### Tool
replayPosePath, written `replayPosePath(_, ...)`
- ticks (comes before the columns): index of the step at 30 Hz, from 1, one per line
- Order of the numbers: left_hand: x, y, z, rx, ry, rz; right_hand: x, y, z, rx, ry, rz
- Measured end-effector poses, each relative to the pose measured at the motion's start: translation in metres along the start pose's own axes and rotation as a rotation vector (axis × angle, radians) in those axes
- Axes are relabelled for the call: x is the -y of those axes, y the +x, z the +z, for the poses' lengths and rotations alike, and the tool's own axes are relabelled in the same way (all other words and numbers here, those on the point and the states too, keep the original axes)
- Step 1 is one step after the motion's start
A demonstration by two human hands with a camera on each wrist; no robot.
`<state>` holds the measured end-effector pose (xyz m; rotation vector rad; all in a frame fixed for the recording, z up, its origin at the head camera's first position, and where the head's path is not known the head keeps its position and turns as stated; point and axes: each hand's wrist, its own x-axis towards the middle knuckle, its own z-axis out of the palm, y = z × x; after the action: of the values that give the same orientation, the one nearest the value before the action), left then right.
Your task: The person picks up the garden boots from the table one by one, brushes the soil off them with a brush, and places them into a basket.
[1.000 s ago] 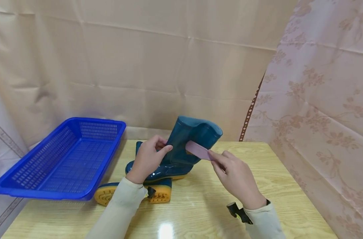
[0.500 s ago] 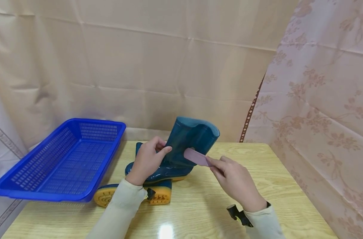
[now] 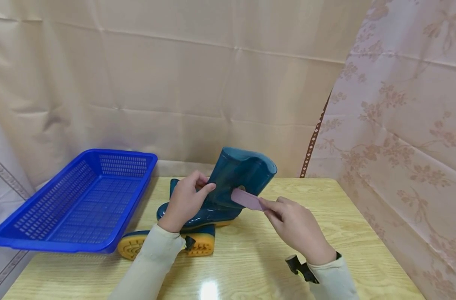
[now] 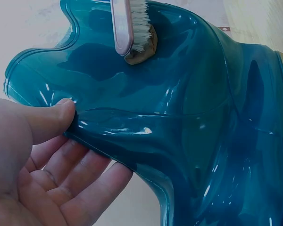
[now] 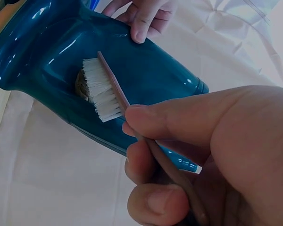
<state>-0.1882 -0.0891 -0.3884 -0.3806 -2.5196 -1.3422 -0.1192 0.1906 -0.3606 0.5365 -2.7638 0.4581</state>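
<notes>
A dark teal rubber boot (image 3: 228,171) leans with its opening up and to the right. My left hand (image 3: 184,202) pinches the edge of its shaft, thumb on the near face and fingers behind. In my right hand (image 3: 297,227) is a scrubbing brush (image 3: 246,199), gripped by its pink handle. White bristles (image 5: 101,89) press against a brownish patch (image 4: 142,55) on the shaft. Beneath, a second boot lies on its side, its yellow sole (image 3: 202,245) toward me and partly hidden by my left forearm.
A blue plastic basket (image 3: 44,245) with perforated sides stands at the left of the wooden table (image 3: 348,241). Beige cloth (image 3: 198,83) hangs behind the table, and a floral cloth (image 3: 412,137) along the right.
The brush has shifted slightly down and left over the patch, its handle tipping lower. The boot's top has tilted a little left. My left hand keeps its place on the shaft.
</notes>
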Motion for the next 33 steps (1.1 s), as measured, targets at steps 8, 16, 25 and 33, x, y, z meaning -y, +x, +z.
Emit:
replayPosePath(8,0.0006,-0.0002,0.0003,0.004,0.004,-0.015,-0.0007,0.0004,0.0011,-0.108,0.031,-0.090)
replayPosePath(16,0.0028,-0.0001,0.0009,0.026,0.021,0.061,-0.0027,0.0027,0.0042,-0.251,0.063,-0.160)
replayPosePath(25,0.0022,-0.0012,0.0011,0.057,0.036,0.082,-0.0025,0.0038,0.0051,-0.346,0.017,-0.067)
replayPosePath(33,0.0021,-0.0003,0.0014,0.050,0.049,0.060,-0.0023,0.0036,0.0047,-0.274,0.124,-0.032)
